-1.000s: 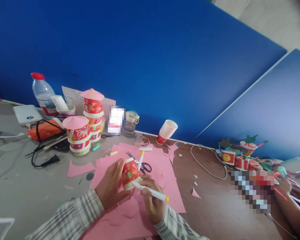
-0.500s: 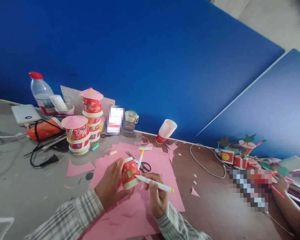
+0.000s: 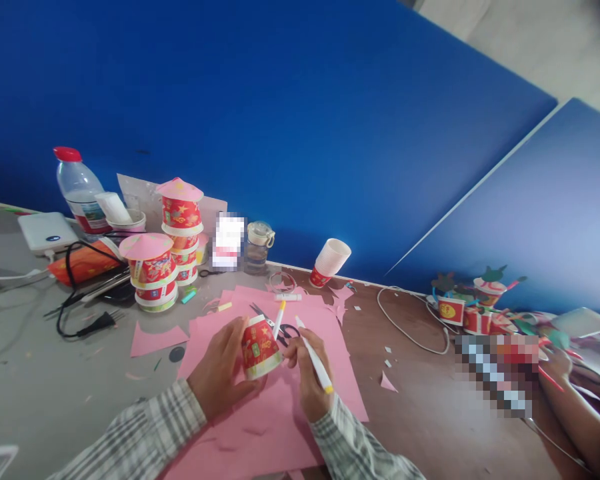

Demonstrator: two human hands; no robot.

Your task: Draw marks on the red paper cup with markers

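Observation:
My left hand [image 3: 224, 363] is wrapped round a red printed paper cup [image 3: 260, 347], tilted with its wide rim downward, above pink paper sheets [image 3: 270, 427]. Yellow-green colouring shows along the cup's lower band. Between the fingers of my right hand [image 3: 310, 373] is a white marker [image 3: 316, 360], its yellow end toward me and its tip pointing up and away. That hand's forefinger is close to the cup's rim; whether it touches is unclear. Behind the cup lie black-handled scissors [image 3: 289, 333] and a yellow-and-white marker cap or pen [image 3: 279, 319].
Stacked red cup towers with pink cone roofs [image 3: 147, 247] stand left, near a bottle [image 3: 80, 193] and a black plug [image 3: 97, 323]. A glass jar [image 3: 259, 247] and stacked white cups [image 3: 333, 257] are at the back. Another person's hand [image 3: 555, 367] works at right.
My right hand has drawn the marker's tip off the cup and swung the marker more upright, tip away from me. My left hand keeps the cup in nearly the same place.

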